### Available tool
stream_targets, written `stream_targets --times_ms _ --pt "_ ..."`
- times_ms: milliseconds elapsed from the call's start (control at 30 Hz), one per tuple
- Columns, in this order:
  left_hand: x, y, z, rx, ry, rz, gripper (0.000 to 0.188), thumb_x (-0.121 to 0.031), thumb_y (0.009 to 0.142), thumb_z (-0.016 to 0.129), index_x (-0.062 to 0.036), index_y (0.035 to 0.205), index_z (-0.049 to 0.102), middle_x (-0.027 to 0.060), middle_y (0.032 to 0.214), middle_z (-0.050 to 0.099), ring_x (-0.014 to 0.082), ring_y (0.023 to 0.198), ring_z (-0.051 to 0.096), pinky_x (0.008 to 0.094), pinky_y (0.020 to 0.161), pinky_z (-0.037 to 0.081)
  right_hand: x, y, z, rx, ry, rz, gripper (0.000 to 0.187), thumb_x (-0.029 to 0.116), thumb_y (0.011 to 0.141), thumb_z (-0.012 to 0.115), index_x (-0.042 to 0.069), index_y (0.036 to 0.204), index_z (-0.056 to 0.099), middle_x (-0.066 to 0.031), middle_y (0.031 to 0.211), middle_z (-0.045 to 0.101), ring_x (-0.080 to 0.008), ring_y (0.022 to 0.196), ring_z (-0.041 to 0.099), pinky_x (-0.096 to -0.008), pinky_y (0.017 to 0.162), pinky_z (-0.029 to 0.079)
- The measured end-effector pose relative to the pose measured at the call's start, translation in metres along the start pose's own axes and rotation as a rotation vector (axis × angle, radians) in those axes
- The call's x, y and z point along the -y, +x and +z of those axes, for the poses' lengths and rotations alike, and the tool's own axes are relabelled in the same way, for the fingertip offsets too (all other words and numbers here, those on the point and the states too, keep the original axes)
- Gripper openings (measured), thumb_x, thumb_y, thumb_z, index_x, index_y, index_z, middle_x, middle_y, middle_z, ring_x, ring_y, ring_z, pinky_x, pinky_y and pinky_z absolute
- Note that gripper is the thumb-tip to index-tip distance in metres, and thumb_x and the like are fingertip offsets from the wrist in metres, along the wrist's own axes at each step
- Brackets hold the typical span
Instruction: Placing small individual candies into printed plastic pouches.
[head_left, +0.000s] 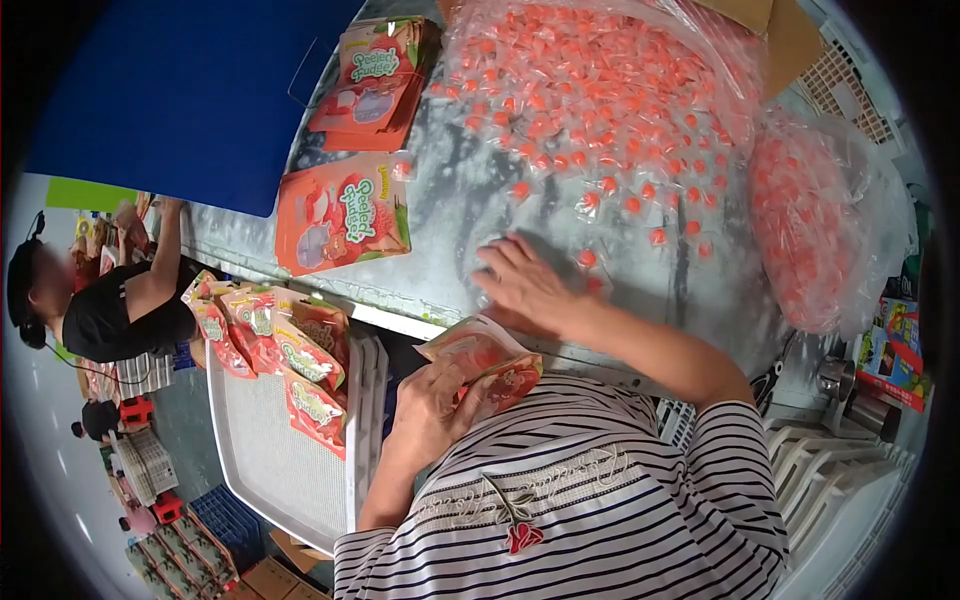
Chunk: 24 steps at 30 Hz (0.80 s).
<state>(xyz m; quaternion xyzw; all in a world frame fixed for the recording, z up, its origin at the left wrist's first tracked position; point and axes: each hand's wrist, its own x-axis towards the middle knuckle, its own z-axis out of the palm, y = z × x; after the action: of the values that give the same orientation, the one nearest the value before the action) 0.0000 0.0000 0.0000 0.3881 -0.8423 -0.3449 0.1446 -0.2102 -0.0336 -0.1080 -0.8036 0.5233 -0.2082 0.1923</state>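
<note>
My left hand [432,412] grips a red printed pouch [512,386] near my striped shirt. Its mouth gapes toward the table. Just beyond it, my right hand [525,285] is low over the table edge with fingers stretched out and slightly blurred; anything beneath its palm is hidden. Small wrapped red candies [587,258] lie to its right, and a large heap of the same candies [600,90] spreads across the far side. A flat pouch [345,212] rests left of my right hand, with a stack of pouches [372,85] behind it.
A white tray [270,430] at my left carries several filled pouches [300,350]. A clear bag of candies [808,220] stands on the right of the grey table [450,200]. A blue panel [180,90] covers the far left. Another person [120,300] works beyond the tray.
</note>
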Motion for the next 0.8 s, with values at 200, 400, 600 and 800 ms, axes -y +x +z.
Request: stream_targets --times_ms 200,400,600,800 --pt "-0.001 0.005 0.001 -0.033 -0.049 0.034 0.02 -0.011 0.078 0.073 -0.0001 0.092 0.064 0.017 0.088 0.064 0.0355 0.073 0.064 0.0388 0.065 0.053 -0.012 -0.048 -0.032 -0.021 -0.086 -0.035 0.043 0.006 0.075 0.068 0.002 0.116 0.055 -0.0169 0.128 0.048 -0.0343 0.123 0.043 -0.0496 0.111 0.028" --pt "0.005 0.002 0.001 -0.03 -0.061 0.018 0.019 -0.011 0.077 0.074 0.0 0.089 0.065 0.0168 0.087 0.064 0.0352 0.073 0.064 0.0391 0.065 0.053 -0.025 -0.089 -0.077 -0.179 0.093 0.213 0.08 0.032 0.068 0.08 0.008 0.136 0.046 -0.0165 0.146 0.033 -0.037 0.135 0.03 -0.05 0.113 0.025" --pt "-0.002 0.005 0.0 -0.027 -0.04 0.032 0.018 -0.011 0.078 0.073 -0.0006 0.091 0.065 0.0161 0.087 0.065 0.0351 0.072 0.064 0.0395 0.064 0.053 -0.017 -0.073 -0.055 -0.02 -0.151 0.118 0.081 0.043 0.07 0.075 0.011 0.138 0.045 -0.0166 0.148 0.029 -0.0383 0.138 0.024 -0.0536 0.114 0.018" --pt "-0.006 0.005 -0.005 -0.04 -0.006 0.033 0.019 -0.01 0.078 0.072 -0.0016 0.094 0.065 0.0149 0.085 0.064 0.0337 0.071 0.064 0.039 0.064 0.053 -0.03 -0.065 -0.031 -0.222 -0.177 -0.048 0.042 0.02 0.074 0.074 0.008 0.112 0.061 -0.0143 0.124 0.052 -0.0322 0.113 0.05 -0.045 0.098 0.041"
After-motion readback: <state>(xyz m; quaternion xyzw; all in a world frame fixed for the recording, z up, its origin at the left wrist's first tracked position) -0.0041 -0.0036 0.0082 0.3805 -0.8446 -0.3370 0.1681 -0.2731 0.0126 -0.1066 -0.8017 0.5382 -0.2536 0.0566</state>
